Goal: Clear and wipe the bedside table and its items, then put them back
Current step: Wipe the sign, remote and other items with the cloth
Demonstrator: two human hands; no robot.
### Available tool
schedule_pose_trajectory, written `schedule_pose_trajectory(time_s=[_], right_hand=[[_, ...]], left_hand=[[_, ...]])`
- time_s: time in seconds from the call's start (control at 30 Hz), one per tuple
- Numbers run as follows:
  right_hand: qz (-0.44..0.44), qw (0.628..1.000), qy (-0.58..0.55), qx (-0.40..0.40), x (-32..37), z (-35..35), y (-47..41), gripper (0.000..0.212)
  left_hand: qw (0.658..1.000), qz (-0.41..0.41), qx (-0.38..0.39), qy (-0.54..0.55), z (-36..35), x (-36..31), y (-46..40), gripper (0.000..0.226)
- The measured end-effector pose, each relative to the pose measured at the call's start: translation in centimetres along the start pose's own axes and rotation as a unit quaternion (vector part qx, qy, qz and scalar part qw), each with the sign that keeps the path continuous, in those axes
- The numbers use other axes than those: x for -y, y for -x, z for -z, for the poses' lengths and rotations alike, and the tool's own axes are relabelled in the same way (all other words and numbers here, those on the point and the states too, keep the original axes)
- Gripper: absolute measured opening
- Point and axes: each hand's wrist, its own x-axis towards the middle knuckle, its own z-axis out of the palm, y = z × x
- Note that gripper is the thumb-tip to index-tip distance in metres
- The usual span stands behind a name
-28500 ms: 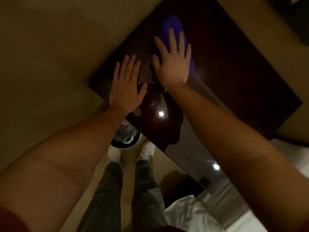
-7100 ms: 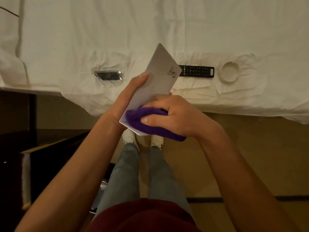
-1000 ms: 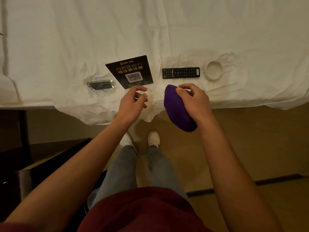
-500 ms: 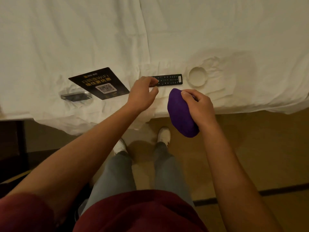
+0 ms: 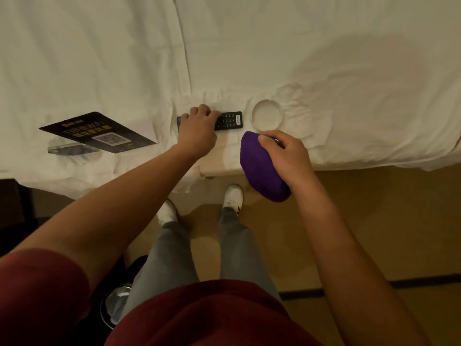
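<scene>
Both busy: left hand [image 5: 199, 132] seemingly grips slim remote [image 5: 229, 120], right hand [image 5: 287, 156] bunches soft purple cloth [image 5: 259, 168].

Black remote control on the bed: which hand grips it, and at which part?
The left hand closes over the black remote control's left half; it lies on the sheet.

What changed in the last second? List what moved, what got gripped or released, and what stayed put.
The left hand moved from near the WiFi card rightward onto the remote and now closes over it; the remote is not lifted yet. Unchanged: the right hand still grips the purple cloth; the card, the clear stand and the ashtray lie on the bed sheet.
</scene>
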Motion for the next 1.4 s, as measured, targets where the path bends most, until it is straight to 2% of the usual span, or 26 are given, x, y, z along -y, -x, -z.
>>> schedule_pose_trajectory(time_s=[0.13, 0.27, 0.37, 0.47, 0.53, 0.6, 0.67, 0.83, 0.9, 0.93, 1.0, 1.2, 1.27, 1.4], right_hand=[[0.000, 1.000, -0.005, 0.010, -0.2, -0.1, -0.2, 0.019], [0.002, 1.000, -0.004, 0.024, -0.1, -0.8, 0.0, 0.012], [0.009, 1.000, -0.006, 0.020, 0.0, -1.0, 0.4, 0.012], [0.003, 1.000, -0.024, -0.003, 0.3, -1.0, 0.8, 0.014], [-0.004, 0.998, -0.044, -0.034, 1.0, -0.9, 0.9, 0.013], [-0.006, 0.995, -0.073, -0.065, 2.3, -1.2, 0.7, 0.011], [-0.002, 0.991, -0.104, -0.083, 4.2, -1.7, 0.6, 0.012], [0.033, 0.978, -0.165, -0.124, 8.9, -3.7, 0.6, 0.019], [0.051, 0.978, -0.155, -0.128, 10.3, -4.8, 0.8, 0.024], [0.056, 0.980, -0.146, -0.126, 10.8, -5.4, 0.9, 0.025], [0.063, 0.983, -0.125, -0.117, 11.1, -6.5, 1.3, 0.026], [0.099, 0.988, -0.074, -0.091, 11.1, -9.1, 3.7, 0.036], [0.105, 0.988, -0.064, -0.094, 11.2, -10.0, 4.5, 0.040], [0.116, 0.982, -0.064, -0.133, 11.0, -11.4, 5.9, 0.045]], left_hand=[[1.000, 0.003, -0.014, -0.018, -0.7, 0.1, -0.5, 0.060], [0.999, -0.002, -0.017, -0.042, -0.8, 0.8, -0.8, 0.059], [0.999, -0.018, -0.014, -0.025, 0.0, 1.2, -0.6, 0.058], [0.999, -0.034, -0.013, 0.040, 1.5, 1.6, 0.5, 0.061], [0.987, -0.020, 0.001, 0.158, 3.3, 1.9, 1.8, 0.063], [0.943, 0.017, 0.028, 0.331, 5.3, 2.6, 3.7, 0.062], [0.871, 0.048, 0.055, 0.486, 6.7, 3.0, 6.1, 0.056], [0.723, 0.068, 0.111, 0.679, 7.2, 4.2, 10.0, 0.031], [0.668, 0.076, 0.147, 0.726, 7.1, 4.6, 10.8, 0.035], [0.655, 0.076, 0.160, 0.734, 7.1, 4.7, 11.0, 0.038], [0.651, 0.076, 0.166, 0.737, 7.1, 5.1, 11.4, 0.041], [0.696, 0.083, 0.164, 0.694, 7.5, 6.7, 13.4, 0.052], [0.704, 0.085, 0.148, 0.690, 7.7, 6.9, 14.0, 0.048], [0.744, 0.094, 0.093, 0.654, 7.3, 5.9, 14.6, 0.040]])
